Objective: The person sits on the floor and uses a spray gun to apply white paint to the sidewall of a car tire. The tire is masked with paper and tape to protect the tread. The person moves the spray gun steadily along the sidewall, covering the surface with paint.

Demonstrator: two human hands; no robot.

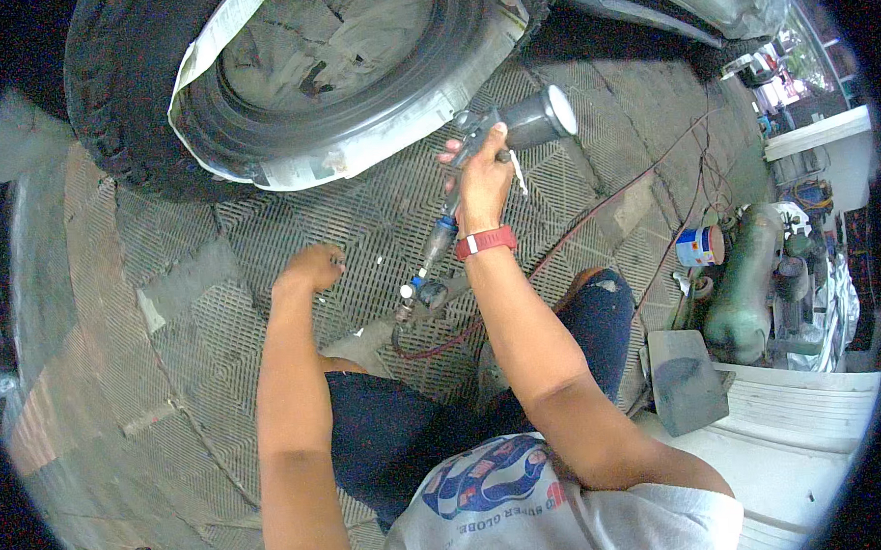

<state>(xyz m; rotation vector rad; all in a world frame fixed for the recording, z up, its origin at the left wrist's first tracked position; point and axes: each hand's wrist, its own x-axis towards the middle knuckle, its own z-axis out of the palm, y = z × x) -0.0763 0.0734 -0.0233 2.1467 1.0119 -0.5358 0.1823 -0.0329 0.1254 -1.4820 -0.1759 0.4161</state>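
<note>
Spray gun (522, 124) is gripped in their right hand (485, 183), close to the wheel's (327, 44) papered edge; left hand (310, 269) hangs half-curled over the ridged floor (360, 224).

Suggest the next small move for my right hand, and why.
I'd probably ease the spray gun a little left, toward the middle of the wheel: the right hand already grips it, it sits by the lower right of the paper strip around the wheel, and the left hand is well below, out of the way.
</note>
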